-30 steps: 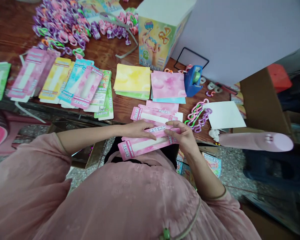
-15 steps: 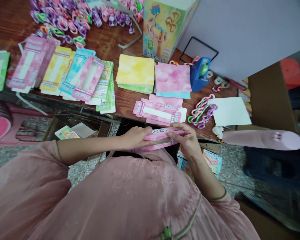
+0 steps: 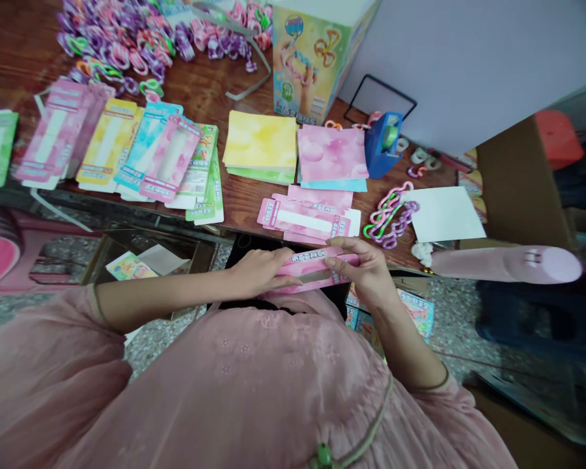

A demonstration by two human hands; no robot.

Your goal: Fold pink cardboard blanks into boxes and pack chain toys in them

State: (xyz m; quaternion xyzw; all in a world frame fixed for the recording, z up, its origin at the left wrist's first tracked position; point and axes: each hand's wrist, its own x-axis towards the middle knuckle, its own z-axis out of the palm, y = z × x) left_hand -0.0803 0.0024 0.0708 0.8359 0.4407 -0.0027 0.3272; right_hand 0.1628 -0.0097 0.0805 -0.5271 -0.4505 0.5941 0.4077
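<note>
Pink card strip (image 3: 317, 266) lies across both hands, just off the worktop's near edge and above the person's lap. The left hand (image 3: 258, 272) is closed over its left end, while the right hand (image 3: 356, 266) pinches its right end between thumb and fingers. Farther out on the wooden worktop (image 3: 241, 208) lie a flat pink box blank (image 3: 305, 223), yellow paper (image 3: 260, 140), pink paper (image 3: 332, 153), a blue tape dispenser (image 3: 383, 144), a row of printed cards (image 3: 108, 140), a picture box (image 3: 312, 58) and heaped plastic links (image 3: 117, 45).
</note>
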